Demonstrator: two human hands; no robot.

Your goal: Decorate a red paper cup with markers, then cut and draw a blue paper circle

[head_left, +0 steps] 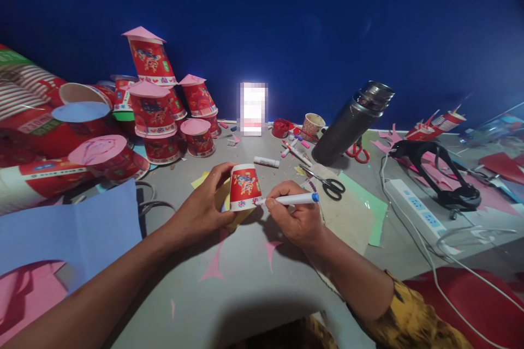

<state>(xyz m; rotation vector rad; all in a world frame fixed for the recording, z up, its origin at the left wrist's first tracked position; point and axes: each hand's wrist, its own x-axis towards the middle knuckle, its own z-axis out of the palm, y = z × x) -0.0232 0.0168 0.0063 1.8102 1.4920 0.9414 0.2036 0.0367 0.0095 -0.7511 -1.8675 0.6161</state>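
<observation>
In the middle of the head view, a red paper cup (244, 184) stands upside down, with a white band along its lower edge that carries small coloured drawings. My left hand (210, 204) is wrapped round the cup's left side. My right hand (295, 218) grips a white marker (292, 199) with a blue end pointing right. The marker's tip meets the cup's white band at the lower right, though whether it touches is hard to see. Just behind the cup lies a white glue stick (266, 162). Yellow paper (237, 222) shows under and behind my left hand.
Decorated red cups (152, 106) with pink paper tops are stacked at the left, near blue paper (82, 229). A dark thermos (350, 125), black-handled scissors (332, 187), green paper (368, 204) and a white power strip (417, 210) with cables lie to the right. A lit screen (252, 106) stands behind.
</observation>
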